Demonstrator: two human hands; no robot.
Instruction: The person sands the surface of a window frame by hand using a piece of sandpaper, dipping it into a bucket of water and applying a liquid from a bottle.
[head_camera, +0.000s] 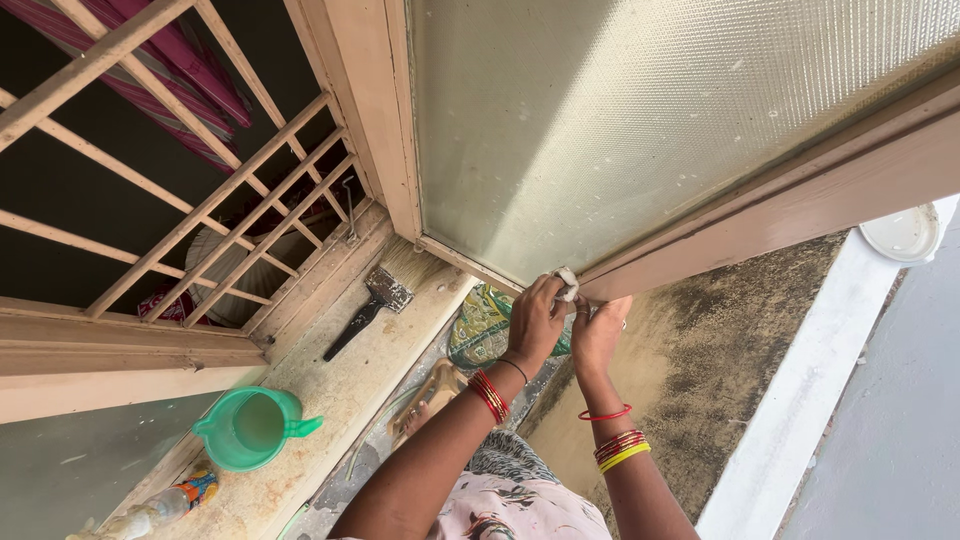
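White cloth (566, 284) is pressed at the frosted window pane's (640, 120) bottom corner, gripped by left hand (535, 318) fingers; right hand (598, 330) is curled just beside it, grip unclear. Green jug (250, 428) and brush (370, 305) lie on sill (340, 385), well apart from the cloth.

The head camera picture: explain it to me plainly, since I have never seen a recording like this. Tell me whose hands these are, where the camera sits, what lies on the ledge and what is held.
There is no machine here. A person wears one camera on the head, looking at their own two bare hands.

The left hand presses a small pale crumpled cloth against the bottom corner of a window with frosted textured glass in a pinkish-brown wooden frame. The right hand rests just beside it on the frame.

On the speckled stone ledge lie a wide flat paintbrush with a dark handle, a green plastic jug and a small clear bottle lying on its side.
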